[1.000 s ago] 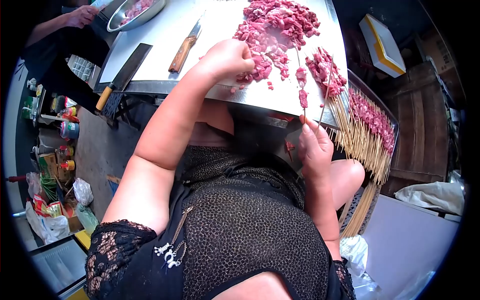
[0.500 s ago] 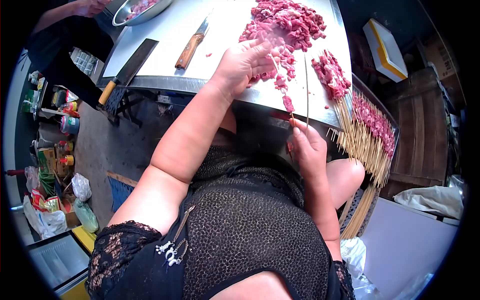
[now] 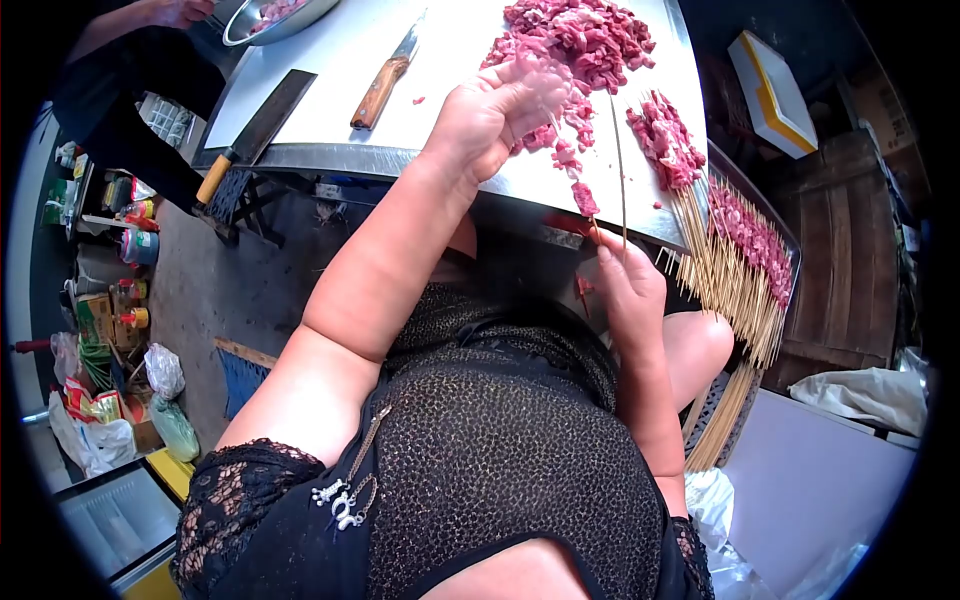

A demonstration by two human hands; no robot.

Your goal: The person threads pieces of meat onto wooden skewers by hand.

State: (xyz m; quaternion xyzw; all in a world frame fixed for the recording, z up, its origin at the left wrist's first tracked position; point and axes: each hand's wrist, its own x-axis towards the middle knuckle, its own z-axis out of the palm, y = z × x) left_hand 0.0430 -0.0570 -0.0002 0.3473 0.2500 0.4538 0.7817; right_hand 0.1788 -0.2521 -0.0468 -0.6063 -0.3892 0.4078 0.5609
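Observation:
My right hand (image 3: 632, 285) is closed around the lower end of a meat skewer (image 3: 585, 198), which carries a few pieces of raw meat and points up over the table edge. A second, bare wooden stick (image 3: 621, 165) rises from the same hand. My left hand (image 3: 497, 110) is over the near side of the raw meat pile (image 3: 585, 42), by the upper end of the skewer. Its fingertips are smeared by motion, so what they hold is unclear. Finished meat skewers (image 3: 667, 140) lie stacked to the right of the pile.
More skewers (image 3: 748, 235) fill a tray at the right. A cleaver (image 3: 262, 130) overhangs the table's left edge, near a wooden-handled knife (image 3: 382, 90). A metal bowl (image 3: 290, 25) stands at the back left beside another person (image 3: 130, 85). Bare sticks (image 3: 728, 415) lie below the tray.
My left hand has shifted slightly up and right, its fingers now blurred over the meat. My right hand has moved a little right with the skewer. The view has shifted slightly.

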